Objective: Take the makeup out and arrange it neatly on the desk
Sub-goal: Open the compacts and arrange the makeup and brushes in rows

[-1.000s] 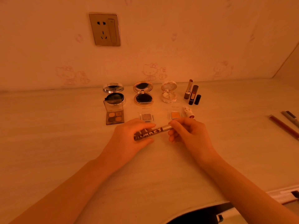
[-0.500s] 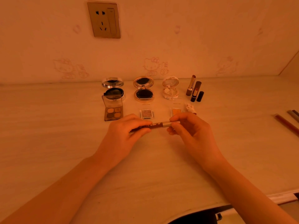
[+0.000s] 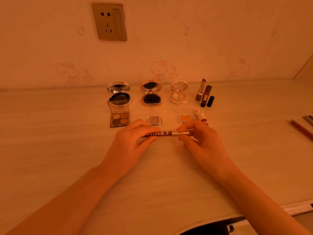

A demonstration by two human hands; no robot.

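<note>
The left hand point(image 3: 130, 141) and right hand point(image 3: 201, 141) pinch one brown makeup stick point(image 3: 165, 133); fingers closed on each end. It lies level, above the worktop point(image 3: 50, 141).

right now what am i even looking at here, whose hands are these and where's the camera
There is no machine: a person wears one camera on the head, looking forward and down, so the arms reach in from below. The left hand and right hand hold one dark tube with pale lettering and a silver cap between them, level above the desk. Behind it lie three open round compacts, an open four-colour eyeshadow palette, two small single pans, and upright lipsticks. A few pencils lie at the right edge. A wall socket sits above.
</note>
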